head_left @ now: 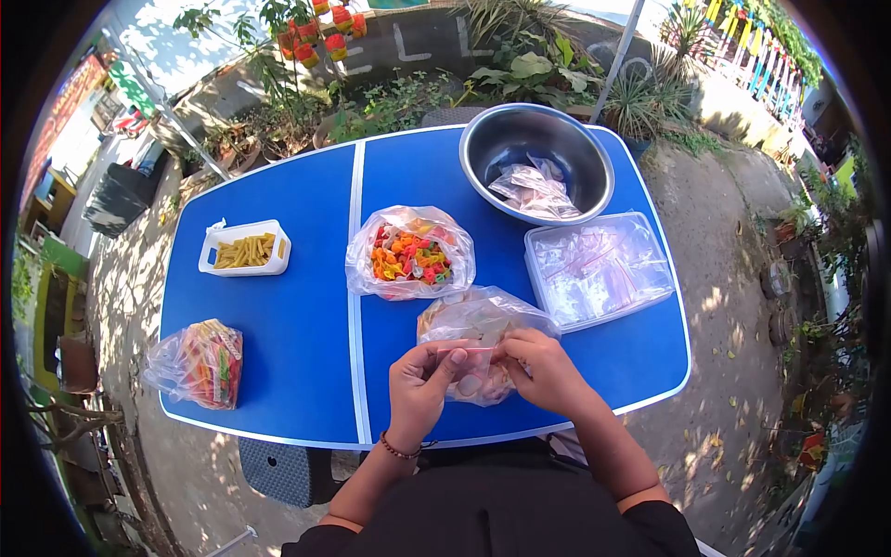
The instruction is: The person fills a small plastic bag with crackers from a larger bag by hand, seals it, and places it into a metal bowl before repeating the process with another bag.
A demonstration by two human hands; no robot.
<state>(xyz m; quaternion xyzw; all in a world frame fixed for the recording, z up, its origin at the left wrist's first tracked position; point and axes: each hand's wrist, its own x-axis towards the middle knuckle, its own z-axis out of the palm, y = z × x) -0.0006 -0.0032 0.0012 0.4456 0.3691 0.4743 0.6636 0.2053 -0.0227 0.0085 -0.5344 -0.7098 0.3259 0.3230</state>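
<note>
Near the front edge of the blue table, my left hand (425, 382) pinches one side of a small clear zip bag (473, 362) with a pinkish top edge. My right hand (538, 369) has its fingers closed at the bag's other top corner. Behind and beneath both hands lies a large clear plastic bag (483, 311) with pale round pieces inside. Beyond it sits an open plastic bag of red, orange and yellow pieces (408, 258). To the right, a clear plastic box (603, 265) holds a pile of flat empty-looking zip bags.
A metal bowl (483, 158) at the back right holds several filled small bags. A white basket (246, 269) with yellowish sticks stands at the left. A bag of colourful packets (209, 367) lies front left. A dark woven stool (283, 472) is below the table edge.
</note>
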